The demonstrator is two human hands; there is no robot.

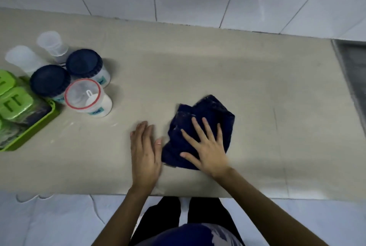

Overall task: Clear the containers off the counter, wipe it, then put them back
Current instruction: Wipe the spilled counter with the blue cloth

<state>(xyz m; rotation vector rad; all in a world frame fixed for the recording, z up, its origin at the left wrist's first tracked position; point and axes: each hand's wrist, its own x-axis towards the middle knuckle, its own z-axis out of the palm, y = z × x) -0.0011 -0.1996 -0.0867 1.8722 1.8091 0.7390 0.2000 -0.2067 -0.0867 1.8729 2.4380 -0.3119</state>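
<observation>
A dark blue cloth (208,111) lies crumpled on the beige counter (198,63). My right hand (206,146) rests flat on the cloth with its fingers spread. My left hand (145,150) lies flat on the bare counter just left of the cloth, its thumb touching the cloth's edge. Grouped at the far left stand two jars with dark blue lids (84,63) (49,80), a clear jar with a red rim (83,93) holding white powder and a scoop, and two frosted translucent containers (51,42) (21,57).
A green tray (31,131) with green-lidded boxes (13,103) sits at the left edge. A metal sink edge (350,71) shows at the right. A white tiled wall runs behind the counter. White specks lie on the counter near the tray.
</observation>
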